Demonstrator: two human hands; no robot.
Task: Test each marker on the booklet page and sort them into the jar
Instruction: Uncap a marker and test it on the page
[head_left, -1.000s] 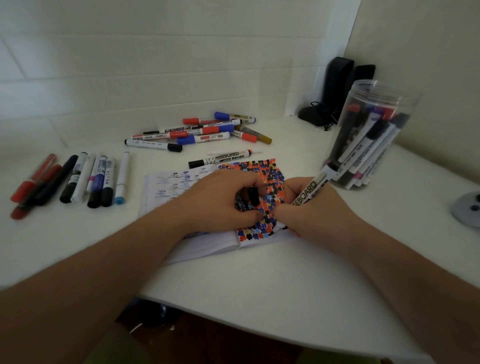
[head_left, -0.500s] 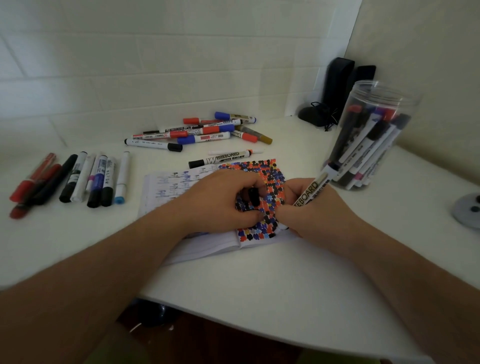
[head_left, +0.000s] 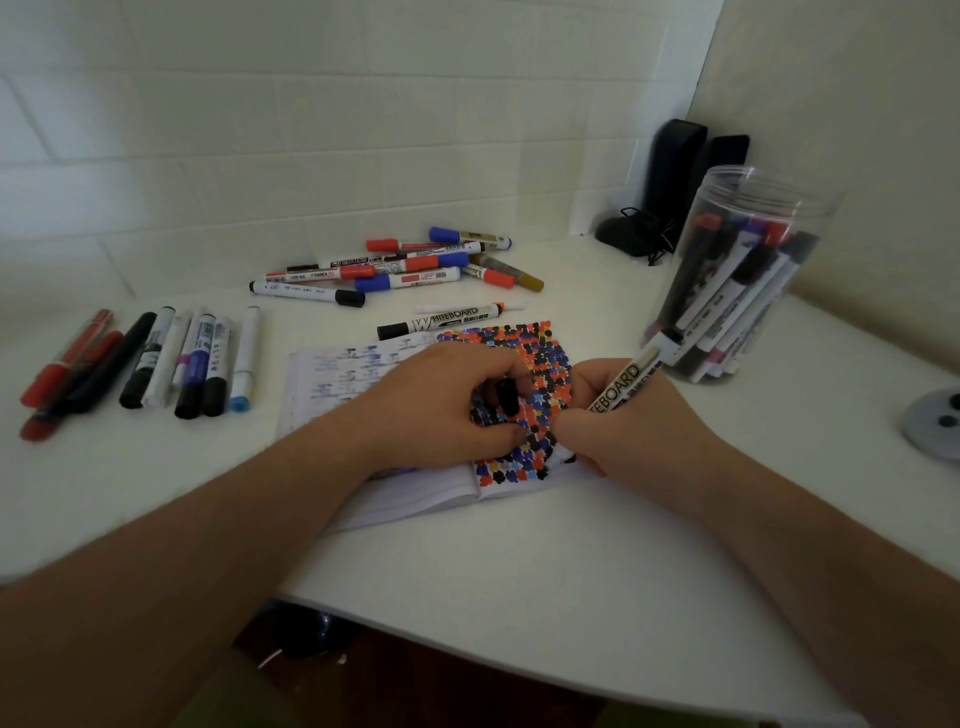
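Marker pinched in right hand, cap in left hand, over white desk.

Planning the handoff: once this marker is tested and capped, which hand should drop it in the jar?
Probably the right hand: it already grips the marker, and the jar stands on its side. The left hand holds the black cap over the booklet, farther from the jar.

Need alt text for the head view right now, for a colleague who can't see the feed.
Right hand grips a whiteboard marker, tip down on the dotted booklet page; left hand rests on the booklet holding a black cap. Loose markers lie behind, the marker-filled jar at right.
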